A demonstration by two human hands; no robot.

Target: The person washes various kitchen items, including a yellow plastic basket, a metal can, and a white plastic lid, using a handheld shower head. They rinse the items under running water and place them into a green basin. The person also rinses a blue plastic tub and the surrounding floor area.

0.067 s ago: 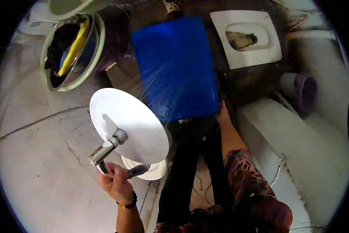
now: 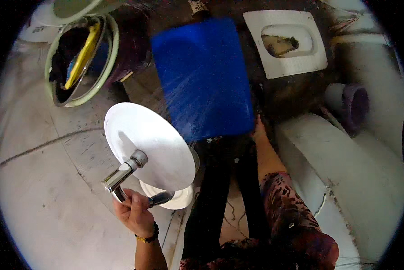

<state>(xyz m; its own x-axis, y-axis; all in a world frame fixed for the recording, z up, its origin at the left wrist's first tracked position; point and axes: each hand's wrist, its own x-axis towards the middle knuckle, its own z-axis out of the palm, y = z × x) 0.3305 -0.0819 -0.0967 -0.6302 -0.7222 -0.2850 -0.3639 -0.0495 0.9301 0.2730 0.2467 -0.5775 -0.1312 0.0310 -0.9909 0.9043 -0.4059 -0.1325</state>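
My left hand (image 2: pixel 134 213) is closed around the chrome arm of a shower head (image 2: pixel 150 146), whose wide white disc is tilted over the floor. Thin streams of water come off the disc's far side onto a blue rectangular panel (image 2: pixel 206 76). The panel's surface looks wet. At its near right corner is my right hand (image 2: pixel 258 129), gripping the edge; the fingertips are hidden behind or under it. Beneath the shower head, beside my leg, a white round object (image 2: pixel 182 198) shows in part.
A white squat toilet (image 2: pixel 307 67) lies in the dark floor at the far right. Nearer stand a purple bucket (image 2: pixel 357 105) and a pale ledge (image 2: pixel 332 144). At the far left, a pale green basin (image 2: pixel 114 67) holds dark items and a yellow object (image 2: pixel 83 58).
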